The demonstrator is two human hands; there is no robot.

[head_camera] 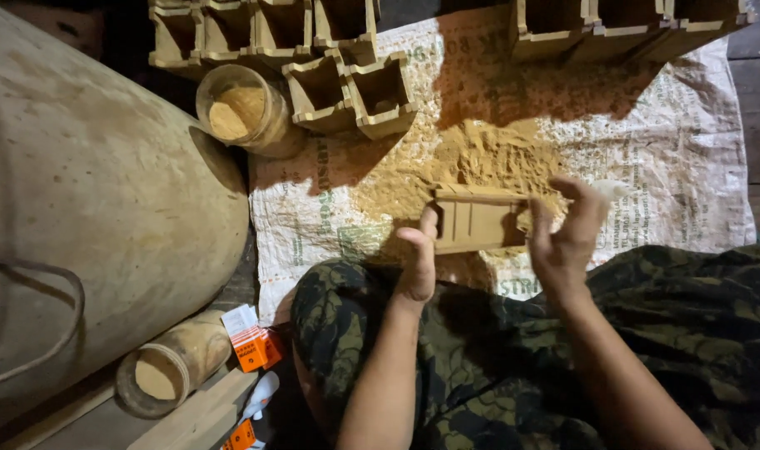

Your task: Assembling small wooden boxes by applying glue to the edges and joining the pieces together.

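Dim wooden floor (759, 100), a white woven sack (672, 158) spread flat on it with a heap of tan powder (480, 158) in the middle. Left hand (417, 267) has its grip closed on the left end of a small rectangular wooden mould (476, 218), thumb up against the edge. Right hand (563, 233) at the mould's right end, fingers spread and loosely curled, touching or just beside it; can't tell if it grips. Mould sits over the near edge of the powder heap, just above the person's camouflage-trousered lap (513, 367). Further out: two joined open wooden boxes (351, 92) just beyond the heap, more rows of similar boxes (630, 25) along the sack's far edge. Round jar of powder (242, 108) left of the boxes. Large pale rounded vessel (88, 208) fills the left side. Bamboo-like tube (167, 367) lying near the knee, orange packet (250, 342) beside it.
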